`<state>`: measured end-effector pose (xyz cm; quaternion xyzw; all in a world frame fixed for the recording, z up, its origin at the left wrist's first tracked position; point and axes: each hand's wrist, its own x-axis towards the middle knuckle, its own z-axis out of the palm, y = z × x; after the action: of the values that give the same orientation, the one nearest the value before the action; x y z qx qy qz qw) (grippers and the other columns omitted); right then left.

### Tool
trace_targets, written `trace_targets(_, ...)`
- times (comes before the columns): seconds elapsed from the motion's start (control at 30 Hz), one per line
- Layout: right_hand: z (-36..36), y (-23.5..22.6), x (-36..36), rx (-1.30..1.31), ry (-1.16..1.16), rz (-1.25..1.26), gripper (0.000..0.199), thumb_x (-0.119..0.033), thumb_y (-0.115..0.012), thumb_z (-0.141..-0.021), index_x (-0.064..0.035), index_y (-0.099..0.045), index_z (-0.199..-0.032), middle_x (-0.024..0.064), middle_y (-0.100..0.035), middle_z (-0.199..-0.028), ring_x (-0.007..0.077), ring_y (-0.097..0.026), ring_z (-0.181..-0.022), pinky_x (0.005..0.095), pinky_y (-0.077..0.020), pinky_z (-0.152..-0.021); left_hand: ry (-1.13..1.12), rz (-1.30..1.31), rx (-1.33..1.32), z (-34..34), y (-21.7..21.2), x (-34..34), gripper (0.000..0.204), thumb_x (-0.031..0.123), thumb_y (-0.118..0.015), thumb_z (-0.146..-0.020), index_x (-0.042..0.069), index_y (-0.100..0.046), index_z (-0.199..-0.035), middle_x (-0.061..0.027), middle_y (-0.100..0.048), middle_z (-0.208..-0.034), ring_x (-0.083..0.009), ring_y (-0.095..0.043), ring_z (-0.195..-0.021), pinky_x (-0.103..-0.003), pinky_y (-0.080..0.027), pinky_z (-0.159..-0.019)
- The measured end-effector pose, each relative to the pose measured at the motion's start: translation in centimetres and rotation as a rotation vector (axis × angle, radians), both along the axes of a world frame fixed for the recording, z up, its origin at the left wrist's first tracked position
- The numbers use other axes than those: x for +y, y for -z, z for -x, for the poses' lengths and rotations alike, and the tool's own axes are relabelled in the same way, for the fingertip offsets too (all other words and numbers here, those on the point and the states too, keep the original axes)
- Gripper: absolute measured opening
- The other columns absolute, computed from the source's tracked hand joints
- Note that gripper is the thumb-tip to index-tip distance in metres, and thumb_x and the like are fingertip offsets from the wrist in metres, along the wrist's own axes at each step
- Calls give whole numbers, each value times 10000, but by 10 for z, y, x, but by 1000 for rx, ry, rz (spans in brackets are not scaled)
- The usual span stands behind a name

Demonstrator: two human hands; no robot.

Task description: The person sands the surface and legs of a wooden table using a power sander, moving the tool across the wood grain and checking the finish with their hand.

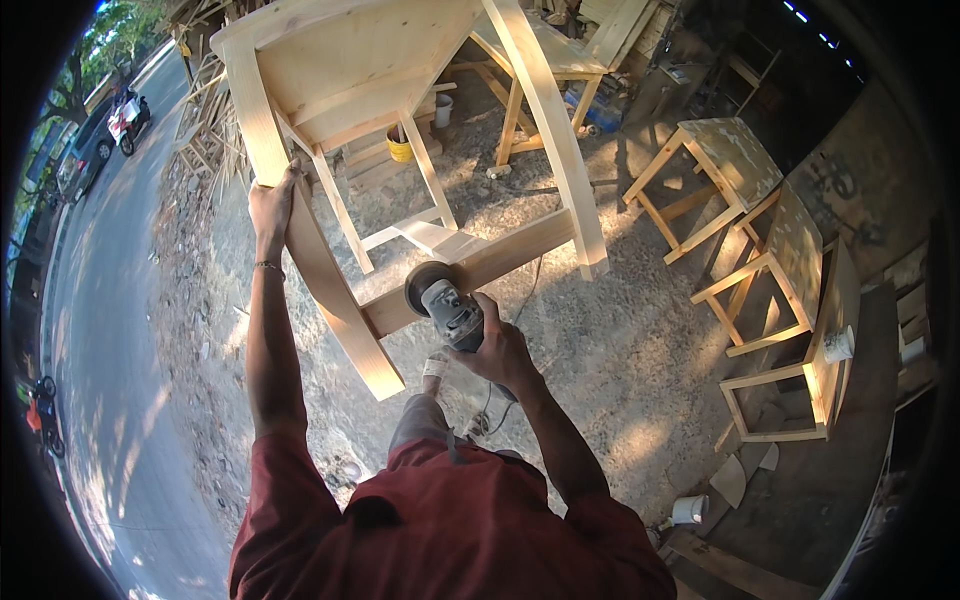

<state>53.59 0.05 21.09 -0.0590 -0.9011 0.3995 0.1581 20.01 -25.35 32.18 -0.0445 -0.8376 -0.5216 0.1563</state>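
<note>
Outdoors on bare, sawdust-strewn ground (620, 340) beside a paved road (110, 330), an open-air carpentry yard spreads out under patchy tree shade. Along the road's far edge stand a parked car (85, 150) and a motorbike (128, 115), and another bike (42, 415) sits at the near left rim. Largest in the yard is a pale unfinished wooden table (350, 70) tipped over on its side, with its legs and lower rail facing the person. Behind it stands a second bare table (545, 55), and to the right a row of small stools (770, 250) lies close together, leaving a broad stretch of open dirt between them and the tipped table. A yellow bucket (400, 145) sits under the table frame, and a small white pot (688, 508) rests on the ground at the lower right, near some loose boards. The left hand (272, 205), arm stretched out, is closed around the edge of the table's nearest leg. The right hand (500, 352) is wrapped tight around the body of a grey grinder (447, 305), whose round disc meets the lower rail (480, 270) where it joins that leg. A black cord (497, 392) trails from the tool down to the ground near the person's foot.
</note>
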Motion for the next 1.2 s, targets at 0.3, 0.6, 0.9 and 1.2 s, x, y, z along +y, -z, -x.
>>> trace_targets(0.3, 0, 6, 101, 17, 330, 259, 899, -331, -849, -783, -97, -316, -1469, 251, -647, -1229, 391, -671, -1114, 486, -528, -940, 19, 0, -24, -6, 0, 0, 683, 566, -787, -834, -49, -700, -1120, -132, -743, -959, -198, -715, -863, -343, -557, -785)
trace_targets(0.6, 9, 34, 126, 139, 407, 133, 868, -294, -831, -805, -62, -307, -1457, 272, -617, -1247, 438, -652, -1098, 517, -515, -928, -62, -32, 0, -7, 11, 2, 629, 547, -834, -791, -28, -732, -1027, -126, -769, -929, -194, -736, -855, -335, -558, -803)
trace_targets(0.9, -10, 12, -30, -24, 74, 75, 983, -417, -867, -761, -71, -284, -1474, 291, -699, -1065, 482, -706, -949, 537, -573, -803, -23, -49, 12, 1, 13, -4, 589, 533, -826, -800, -8, -749, -1020, -125, -775, -920, -203, -746, -844, -334, -563, -795)
trace_targets(1.2, 4, -12, -73, -108, 152, 129, 971, -398, -864, -763, -37, -301, -1467, 304, -694, -1062, 485, -704, -933, 550, -565, -806, 2, -96, -5, -5, 2, 0, 504, 457, -826, -810, 0, -757, -1011, -127, -779, -908, -202, -755, -813, -333, -575, -780)
